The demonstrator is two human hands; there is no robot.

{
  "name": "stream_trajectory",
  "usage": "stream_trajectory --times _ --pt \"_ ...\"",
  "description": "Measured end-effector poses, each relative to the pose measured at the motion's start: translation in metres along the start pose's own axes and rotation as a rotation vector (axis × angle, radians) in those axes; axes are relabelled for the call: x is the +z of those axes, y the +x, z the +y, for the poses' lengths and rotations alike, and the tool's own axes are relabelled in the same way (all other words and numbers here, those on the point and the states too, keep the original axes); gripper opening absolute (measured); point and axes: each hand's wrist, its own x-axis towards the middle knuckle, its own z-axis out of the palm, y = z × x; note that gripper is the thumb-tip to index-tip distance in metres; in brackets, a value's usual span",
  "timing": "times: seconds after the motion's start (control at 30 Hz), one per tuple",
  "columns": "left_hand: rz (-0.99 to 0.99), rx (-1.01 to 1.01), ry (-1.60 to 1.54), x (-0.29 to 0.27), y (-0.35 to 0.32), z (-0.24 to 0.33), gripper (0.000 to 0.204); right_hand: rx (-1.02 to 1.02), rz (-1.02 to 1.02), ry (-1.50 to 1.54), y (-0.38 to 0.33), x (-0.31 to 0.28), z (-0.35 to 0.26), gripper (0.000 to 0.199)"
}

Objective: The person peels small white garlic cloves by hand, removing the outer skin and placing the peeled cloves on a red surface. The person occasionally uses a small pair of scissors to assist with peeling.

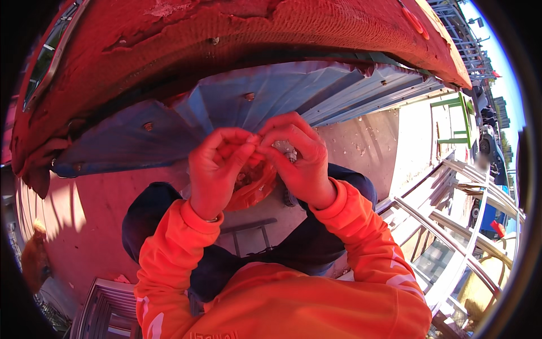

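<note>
Two hands meet over an orange thing

The left hand (217, 166) and right hand (299, 158) are together, with curled fingers and tips touching. I can't tell if they pinch something small. Just below them, between the knees, is a shiny orange thing (254, 196); I can't tell if it is a bag or a bowl. A wavy blue metal sheet (226, 99) is in front, under a rough red cover (243, 31). A green stand (467, 121) is far to the right.
</note>
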Motion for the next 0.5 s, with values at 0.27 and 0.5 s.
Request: stream_trajectory --times 0.27,0.5 --pt "0.001 -0.001 -0.026 -0.0018 0.0000 0.0006 0.014 -0.054 0.031 -0.073 0.0024 0.0016 -0.0024 0.020" --pt "0.003 -0.048 -0.005 -0.0014 0.0006 0.0043 0.016 -0.097 0.036 -0.114 -0.0009 0.0004 0.0045 0.019"
